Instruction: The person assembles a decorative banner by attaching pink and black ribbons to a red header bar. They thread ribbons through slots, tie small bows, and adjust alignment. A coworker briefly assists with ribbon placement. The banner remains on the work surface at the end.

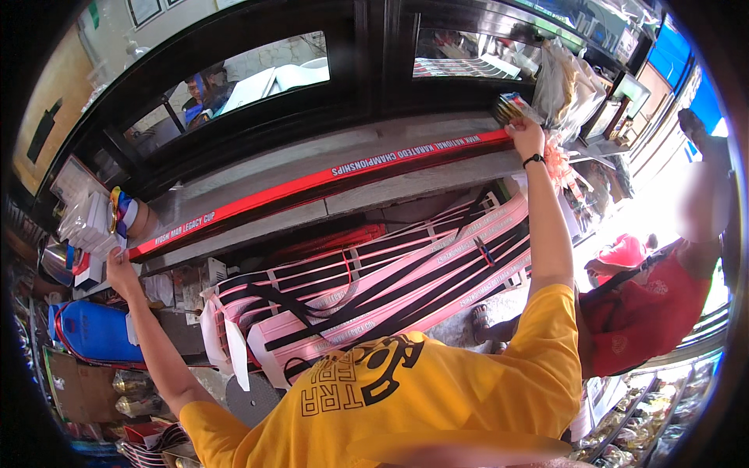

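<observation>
A long red ribbon strap (273,193) with white lettering is stretched taut across a grey shelf (300,210). My left hand (122,271) grips its near-left end, fingers closed, beside stacked white boxes (87,222). My right hand (527,134), with a dark band on the wrist, pinches the other end, next to a small stack of packets (511,108). Below the ribbon, more straps in black and pink (390,292) with lettering lie in long rows over a pale board.
Dark-framed windows (367,58) rise behind the shelf; a person shows through the left pane. Plastic bags (566,86) hang at the right. A person in a red shirt (651,312) stands close on my right. A blue container (97,331) sits at lower left.
</observation>
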A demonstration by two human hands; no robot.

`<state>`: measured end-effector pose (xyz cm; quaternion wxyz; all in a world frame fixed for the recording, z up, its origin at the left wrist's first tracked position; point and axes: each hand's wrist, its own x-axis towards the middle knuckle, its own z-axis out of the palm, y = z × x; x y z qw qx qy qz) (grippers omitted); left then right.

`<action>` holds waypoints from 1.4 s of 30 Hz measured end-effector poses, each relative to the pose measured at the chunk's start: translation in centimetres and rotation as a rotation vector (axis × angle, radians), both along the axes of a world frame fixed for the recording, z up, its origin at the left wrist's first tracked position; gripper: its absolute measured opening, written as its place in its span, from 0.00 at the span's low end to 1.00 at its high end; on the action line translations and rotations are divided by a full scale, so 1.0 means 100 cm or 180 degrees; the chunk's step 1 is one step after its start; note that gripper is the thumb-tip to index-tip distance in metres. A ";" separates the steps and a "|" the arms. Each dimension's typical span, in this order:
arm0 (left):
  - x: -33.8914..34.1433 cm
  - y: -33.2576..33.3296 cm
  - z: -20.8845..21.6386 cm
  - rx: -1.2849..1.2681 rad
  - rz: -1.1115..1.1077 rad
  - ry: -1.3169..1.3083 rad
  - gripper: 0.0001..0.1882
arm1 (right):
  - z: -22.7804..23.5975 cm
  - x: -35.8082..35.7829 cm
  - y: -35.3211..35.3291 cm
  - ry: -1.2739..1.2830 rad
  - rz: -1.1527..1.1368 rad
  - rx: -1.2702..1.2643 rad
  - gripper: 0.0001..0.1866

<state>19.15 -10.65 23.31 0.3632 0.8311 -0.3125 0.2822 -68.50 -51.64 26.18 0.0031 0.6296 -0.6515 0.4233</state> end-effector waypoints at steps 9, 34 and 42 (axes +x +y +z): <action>0.004 0.004 -0.003 0.0094 -0.0006 0.0163 0.15 | -0.008 -0.003 -0.003 -0.0065 0.0124 0.0234 0.15; 0.004 0.001 0.000 0.0953 0.0077 -0.0358 0.14 | -0.002 0.023 0.009 0.0688 -0.0424 0.0015 0.10; -0.004 0.002 -0.005 0.0701 0.0001 -0.0412 0.13 | -0.006 0.026 0.013 0.0808 -0.0430 -0.0154 0.10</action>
